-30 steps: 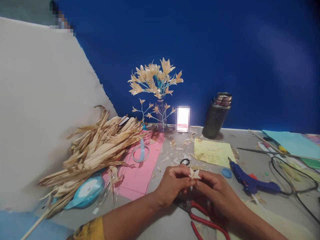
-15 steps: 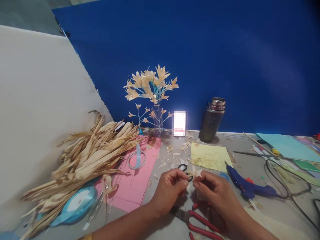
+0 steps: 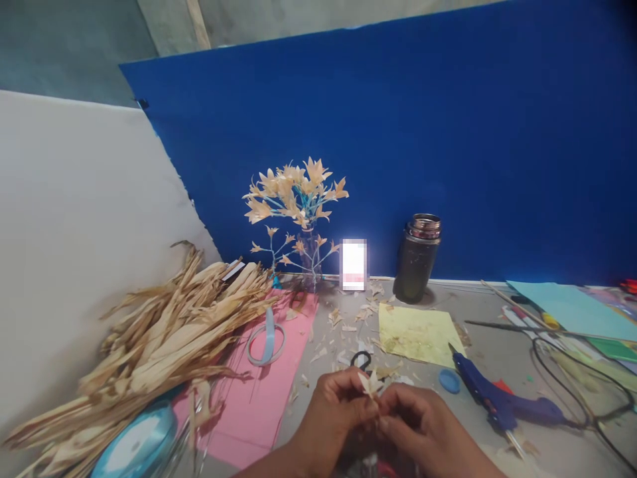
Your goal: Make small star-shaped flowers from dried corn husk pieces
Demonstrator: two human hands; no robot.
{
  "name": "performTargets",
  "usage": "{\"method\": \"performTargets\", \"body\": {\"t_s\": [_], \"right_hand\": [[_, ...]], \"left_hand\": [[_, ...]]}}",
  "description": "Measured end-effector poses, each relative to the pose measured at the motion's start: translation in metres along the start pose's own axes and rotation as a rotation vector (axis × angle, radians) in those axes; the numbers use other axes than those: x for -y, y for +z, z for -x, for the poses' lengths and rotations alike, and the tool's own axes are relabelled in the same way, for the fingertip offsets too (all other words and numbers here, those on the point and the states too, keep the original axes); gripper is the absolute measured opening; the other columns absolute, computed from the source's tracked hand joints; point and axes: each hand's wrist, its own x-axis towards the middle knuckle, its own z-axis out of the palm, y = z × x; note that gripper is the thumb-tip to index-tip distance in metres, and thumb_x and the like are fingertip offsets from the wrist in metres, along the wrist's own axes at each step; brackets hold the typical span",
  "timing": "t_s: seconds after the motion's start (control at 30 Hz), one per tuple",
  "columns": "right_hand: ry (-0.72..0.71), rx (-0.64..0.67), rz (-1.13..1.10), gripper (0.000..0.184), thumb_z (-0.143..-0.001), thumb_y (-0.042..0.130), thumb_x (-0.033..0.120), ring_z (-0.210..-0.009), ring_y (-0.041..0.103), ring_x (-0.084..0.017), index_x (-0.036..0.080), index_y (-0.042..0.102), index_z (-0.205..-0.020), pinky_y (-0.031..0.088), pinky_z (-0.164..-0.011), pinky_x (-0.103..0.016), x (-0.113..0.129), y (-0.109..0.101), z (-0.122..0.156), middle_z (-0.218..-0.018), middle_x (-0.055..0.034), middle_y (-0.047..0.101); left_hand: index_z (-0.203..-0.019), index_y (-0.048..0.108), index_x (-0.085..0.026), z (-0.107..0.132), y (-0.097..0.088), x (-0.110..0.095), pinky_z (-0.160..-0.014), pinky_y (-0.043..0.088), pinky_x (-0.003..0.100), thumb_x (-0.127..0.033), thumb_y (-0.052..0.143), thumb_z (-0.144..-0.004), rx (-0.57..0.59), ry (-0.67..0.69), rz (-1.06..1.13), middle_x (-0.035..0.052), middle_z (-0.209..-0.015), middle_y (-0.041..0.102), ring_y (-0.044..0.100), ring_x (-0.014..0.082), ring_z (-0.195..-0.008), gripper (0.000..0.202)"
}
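Note:
A small pale corn-husk flower (image 3: 370,384) with pointed petals stands up between my hands. My left hand (image 3: 329,417) is closed, its thumb and fingertips gripping the flower. From the other side my right hand (image 3: 424,417) is pinched at the flower's base, its fingertips meeting those of the left. Just beyond my fingers, the black handle of scissors (image 3: 360,359) lies among husk scraps. Red-handled pliers (image 3: 387,470) are mostly hidden below my hands.
Dry husks (image 3: 164,332), blue ribbon (image 3: 134,435) and pink paper (image 3: 253,418) lie on the left. A flower bouquet (image 3: 296,189) and dark flask (image 3: 418,262) stand behind. Yellow paper (image 3: 418,332), a blue cap (image 3: 449,381) and a corded glue gun (image 3: 497,398) are on the right.
My hands have come closer together, and the husk flower now shows upright between them. The view has tilted up, so the pliers are mostly out of sight.

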Motion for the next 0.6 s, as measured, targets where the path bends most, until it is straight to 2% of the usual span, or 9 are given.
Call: {"method": "performTargets", "body": {"t_s": [0.07, 0.17, 0.3, 0.4, 0.47, 0.53, 0.6], "right_hand": [[0.014, 0.043, 0.068, 0.008, -0.073, 0.058, 0.020, -0.055, 0.047, -0.012, 0.020, 0.059, -0.065, 0.035, -0.048, -0.021, 0.001, -0.002, -0.001, -0.058, 0.0038, 0.053], [-0.027, 0.054, 0.174, 0.011, -0.076, 0.055, 0.020, -0.052, 0.048, -0.013, 0.021, 0.056, -0.065, 0.036, -0.049, -0.022, -0.003, -0.005, -0.004, -0.055, 0.0048, 0.052], [-0.099, 0.013, 0.296, 0.014, -0.082, 0.052, 0.024, -0.054, 0.057, -0.015, 0.023, 0.057, -0.070, 0.040, -0.052, -0.023, -0.010, -0.009, -0.008, -0.058, 0.0038, 0.056], [-0.171, 0.017, 0.436, 0.020, -0.088, 0.050, 0.028, -0.060, 0.060, -0.016, 0.022, 0.061, -0.072, 0.040, -0.058, -0.024, -0.011, -0.014, -0.012, -0.062, 0.0019, 0.062], [-0.194, 0.042, 0.505, 0.025, -0.090, 0.049, 0.031, -0.064, 0.060, -0.017, 0.021, 0.064, -0.073, 0.039, -0.061, -0.025, -0.012, -0.018, -0.015, -0.066, -0.0003, 0.066], [-0.195, 0.077, 0.489, 0.025, -0.088, 0.052, 0.037, -0.065, 0.060, -0.017, 0.020, 0.069, -0.080, 0.039, -0.061, -0.025, -0.015, -0.021, -0.019, -0.072, -0.0024, 0.069], [-0.210, 0.107, 0.390, 0.030, -0.082, 0.059, 0.047, -0.066, 0.058, -0.017, 0.020, 0.072, -0.086, 0.039, -0.062, -0.024, -0.021, -0.021, -0.022, -0.077, -0.0031, 0.069]], "left_hand": [[-0.070, 0.067, -0.013, -0.002, -0.002, -0.007, -0.046, 0.033, 0.020, -0.041, 0.093, -0.057, -0.056, 0.015, 0.030, -0.0015, -0.061, 0.058, 0.047, 0.0068, -0.048, 0.039], [-0.071, 0.066, -0.014, -0.008, -0.008, -0.020, -0.048, 0.037, 0.019, -0.039, 0.090, -0.062, -0.175, 0.086, 0.054, 0.0002, -0.070, 0.064, 0.051, 0.0065, -0.051, 0.036], [-0.070, 0.062, -0.015, -0.016, -0.018, -0.024, -0.050, 0.039, 0.018, -0.039, 0.088, -0.066, -0.219, 0.107, 0.041, -0.0009, -0.065, 0.063, 0.049, 0.0062, -0.050, 0.036], [-0.070, 0.063, -0.014, -0.020, -0.023, -0.015, -0.048, 0.036, 0.019, -0.045, 0.088, -0.065, -0.199, 0.056, -0.012, 0.0005, -0.066, 0.063, 0.047, 0.0058, -0.048, 0.040], [-0.071, 0.065, -0.014, -0.020, -0.026, -0.008, -0.045, 0.033, 0.020, -0.051, 0.089, -0.061, -0.145, -0.003, -0.056, 0.0009, -0.063, 0.062, 0.045, 0.0065, -0.046, 0.045], [-0.073, 0.068, -0.014, -0.021, -0.028, -0.004, -0.045, 0.031, 0.021, -0.056, 0.088, -0.059, -0.053, -0.027, -0.108, -0.0005, -0.058, 0.057, 0.042, 0.0071, -0.045, 0.048], [-0.069, 0.072, -0.014, -0.021, -0.029, -0.001, -0.052, 0.035, 0.023, -0.057, 0.088, -0.059, 0.021, 0.038, -0.182, 0.0009, -0.063, 0.056, 0.045, 0.0086, -0.052, 0.046]]}}
